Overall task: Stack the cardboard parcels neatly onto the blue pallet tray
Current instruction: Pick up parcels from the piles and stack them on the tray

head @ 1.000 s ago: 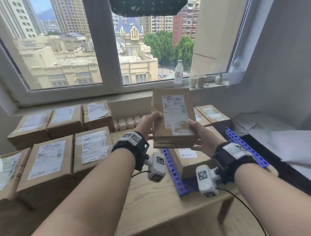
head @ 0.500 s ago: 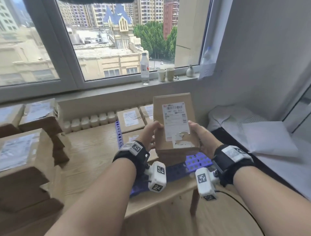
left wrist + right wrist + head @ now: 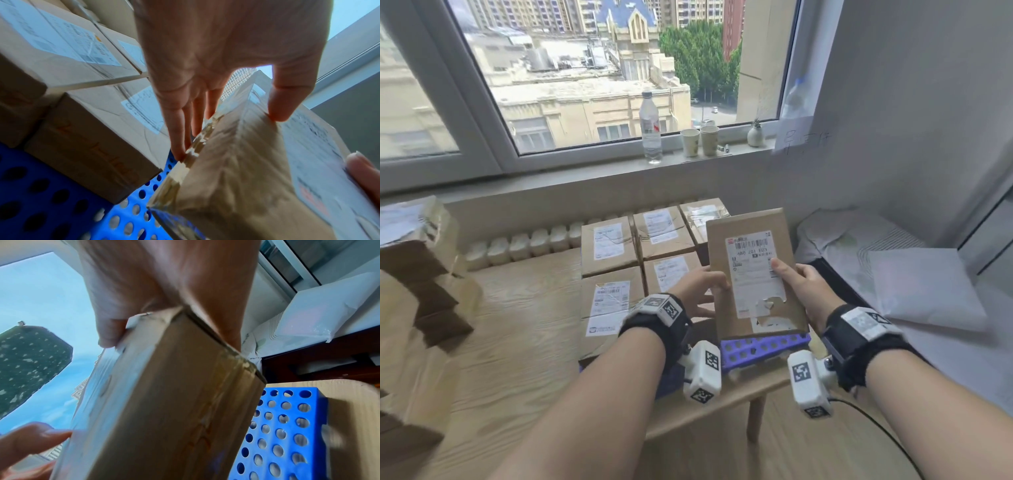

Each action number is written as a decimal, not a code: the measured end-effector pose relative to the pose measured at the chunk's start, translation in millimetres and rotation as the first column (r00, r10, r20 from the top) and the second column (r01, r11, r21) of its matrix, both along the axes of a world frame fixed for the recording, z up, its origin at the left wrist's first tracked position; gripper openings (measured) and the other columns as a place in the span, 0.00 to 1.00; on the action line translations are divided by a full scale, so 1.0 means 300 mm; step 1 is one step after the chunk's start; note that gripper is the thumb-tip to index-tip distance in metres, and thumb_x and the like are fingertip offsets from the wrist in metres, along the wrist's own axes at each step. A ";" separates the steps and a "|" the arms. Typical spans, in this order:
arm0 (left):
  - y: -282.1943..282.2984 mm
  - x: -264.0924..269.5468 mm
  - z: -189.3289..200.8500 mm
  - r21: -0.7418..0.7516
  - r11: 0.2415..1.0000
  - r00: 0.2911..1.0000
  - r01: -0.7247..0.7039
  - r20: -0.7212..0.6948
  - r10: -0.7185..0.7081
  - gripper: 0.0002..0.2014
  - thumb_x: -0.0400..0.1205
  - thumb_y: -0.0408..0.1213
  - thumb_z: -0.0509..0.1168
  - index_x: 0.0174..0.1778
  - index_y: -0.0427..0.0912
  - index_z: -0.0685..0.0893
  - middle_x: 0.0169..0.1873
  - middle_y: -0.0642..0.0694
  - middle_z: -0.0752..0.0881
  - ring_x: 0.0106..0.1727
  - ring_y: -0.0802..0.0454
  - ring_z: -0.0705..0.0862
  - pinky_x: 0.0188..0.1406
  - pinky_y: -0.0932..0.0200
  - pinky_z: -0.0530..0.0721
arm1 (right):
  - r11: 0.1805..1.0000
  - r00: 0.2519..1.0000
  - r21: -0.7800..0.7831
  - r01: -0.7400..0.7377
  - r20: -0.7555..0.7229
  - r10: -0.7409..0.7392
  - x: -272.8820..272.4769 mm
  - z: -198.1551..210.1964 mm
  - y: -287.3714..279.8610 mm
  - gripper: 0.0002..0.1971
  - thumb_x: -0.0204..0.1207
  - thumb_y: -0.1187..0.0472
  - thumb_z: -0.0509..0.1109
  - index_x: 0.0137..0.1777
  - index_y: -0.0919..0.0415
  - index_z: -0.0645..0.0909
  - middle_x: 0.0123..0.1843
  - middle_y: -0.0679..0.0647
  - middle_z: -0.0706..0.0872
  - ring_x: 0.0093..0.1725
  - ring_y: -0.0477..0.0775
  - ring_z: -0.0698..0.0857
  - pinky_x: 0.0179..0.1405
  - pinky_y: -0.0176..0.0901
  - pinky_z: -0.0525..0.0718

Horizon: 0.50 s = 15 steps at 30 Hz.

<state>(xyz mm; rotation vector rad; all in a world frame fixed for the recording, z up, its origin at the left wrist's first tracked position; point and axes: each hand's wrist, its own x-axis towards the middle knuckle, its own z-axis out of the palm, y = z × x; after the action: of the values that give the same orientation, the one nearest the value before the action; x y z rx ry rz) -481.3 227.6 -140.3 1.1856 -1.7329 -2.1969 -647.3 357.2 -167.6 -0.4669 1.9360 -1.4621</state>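
Above tray (image 3: 763,347) edge, parcel (image 3: 755,274) in both hands.

Labelled parcel (image 3: 755,274) tilted above blue tray (image 3: 763,347); five parcels (image 3: 608,245) on it.

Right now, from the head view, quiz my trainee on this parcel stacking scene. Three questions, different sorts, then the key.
1. True or false: the held parcel already lies flat on the blue pallet tray.
2. Which holds the parcel? A) left hand only B) right hand only C) both
3. Fill in: on the windowsill, the two paper cups stand beside a clear ____.

Key: 1 false, it is tilted up above the tray's near corner; 2 C; 3 bottle.
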 end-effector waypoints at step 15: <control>-0.331 -0.259 -0.137 -0.381 0.920 0.966 -0.093 0.191 0.177 0.15 0.79 0.38 0.73 0.59 0.46 0.78 0.51 0.47 0.82 0.53 0.49 0.83 0.58 0.49 0.86 | 0.976 0.989 0.193 -0.103 0.126 0.079 -0.353 -0.286 -0.258 0.62 0.39 0.25 0.83 0.72 0.62 0.74 0.60 0.60 0.88 0.54 0.60 0.90 0.54 0.59 0.89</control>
<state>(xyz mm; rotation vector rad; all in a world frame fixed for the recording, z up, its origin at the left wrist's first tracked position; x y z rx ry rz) -559.1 128.4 -181.3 1.4389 -1.9654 -1.6137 -753.2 279.9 -253.4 -0.3651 1.9170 -1.1957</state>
